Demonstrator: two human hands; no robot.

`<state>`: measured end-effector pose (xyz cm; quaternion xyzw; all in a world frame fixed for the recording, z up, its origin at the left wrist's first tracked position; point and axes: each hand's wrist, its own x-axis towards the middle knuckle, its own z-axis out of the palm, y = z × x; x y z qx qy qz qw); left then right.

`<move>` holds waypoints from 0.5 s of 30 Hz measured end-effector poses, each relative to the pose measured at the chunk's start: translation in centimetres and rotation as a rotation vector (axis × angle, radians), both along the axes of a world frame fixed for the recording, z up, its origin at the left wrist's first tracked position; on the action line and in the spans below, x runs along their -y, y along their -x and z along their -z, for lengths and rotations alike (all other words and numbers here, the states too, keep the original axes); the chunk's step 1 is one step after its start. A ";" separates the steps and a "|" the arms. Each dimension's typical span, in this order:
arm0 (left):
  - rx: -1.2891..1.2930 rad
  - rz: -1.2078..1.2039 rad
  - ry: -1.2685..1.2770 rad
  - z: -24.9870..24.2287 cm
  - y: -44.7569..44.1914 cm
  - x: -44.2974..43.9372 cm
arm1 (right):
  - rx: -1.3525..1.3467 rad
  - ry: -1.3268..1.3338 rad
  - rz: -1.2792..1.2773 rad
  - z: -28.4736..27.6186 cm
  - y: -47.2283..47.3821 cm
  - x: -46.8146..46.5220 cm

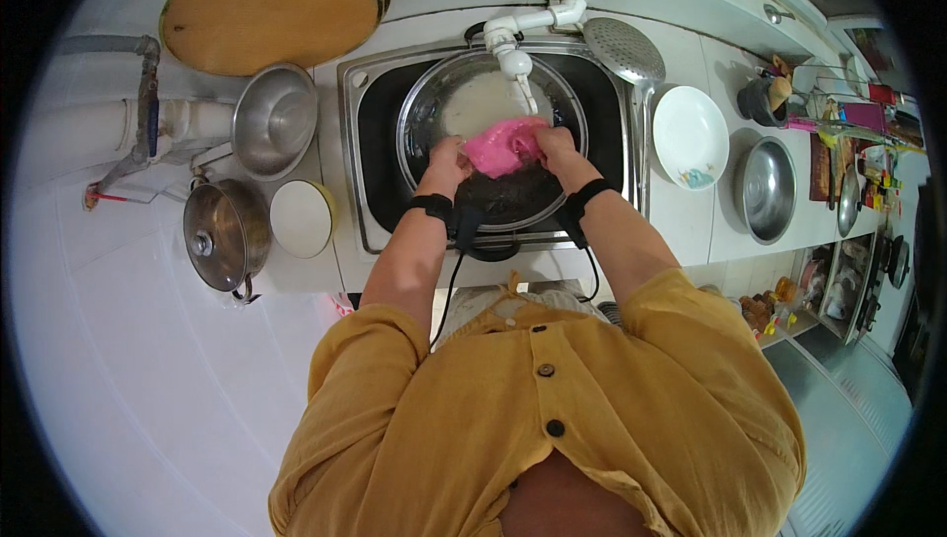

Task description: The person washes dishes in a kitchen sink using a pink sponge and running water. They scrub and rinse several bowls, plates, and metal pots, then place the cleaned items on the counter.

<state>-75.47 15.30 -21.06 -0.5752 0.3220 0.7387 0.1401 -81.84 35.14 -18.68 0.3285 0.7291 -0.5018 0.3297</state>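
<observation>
A wet-looking pink cloth (504, 149) is stretched between my two hands. My left hand (447, 165) grips its left end, and my right hand (555, 150) pinches the right end. Beneath the cloth is a large round metal pan (405, 112) with dark handles, set over the sink (349, 167). Whitish, cloudy liquid (477, 104) shows in the far part of the pan, while the near part looks dark. The white faucet (514, 62) reaches over the pan, its spout ending just above the cloth. Whether water runs from it I cannot tell.
A large skimmer (625, 49) lies along the sink's right edge. Farther right are a white plate (690, 137) and a metal bowl (767, 191). Left of the sink stand a metal basin (275, 123), a lidded pot (222, 234) and a pale round container (300, 219). A round board (270, 12) leans behind.
</observation>
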 end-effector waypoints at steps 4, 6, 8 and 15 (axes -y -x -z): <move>-0.132 0.046 0.007 -0.5 0.4 1.3 | -0.024 -0.044 -0.200 -1.2 0.8 0.2; -0.116 0.069 0.023 -1.2 1.1 1.5 | 0.040 0.017 -0.143 -1.8 1.0 0.5; -0.080 0.166 0.143 -1.7 1.7 1.0 | 0.056 0.042 -0.106 -2.2 0.9 0.5; -0.090 0.201 0.087 -2.1 0.9 -0.1 | 0.061 0.021 -0.203 -2.8 -1.3 -0.6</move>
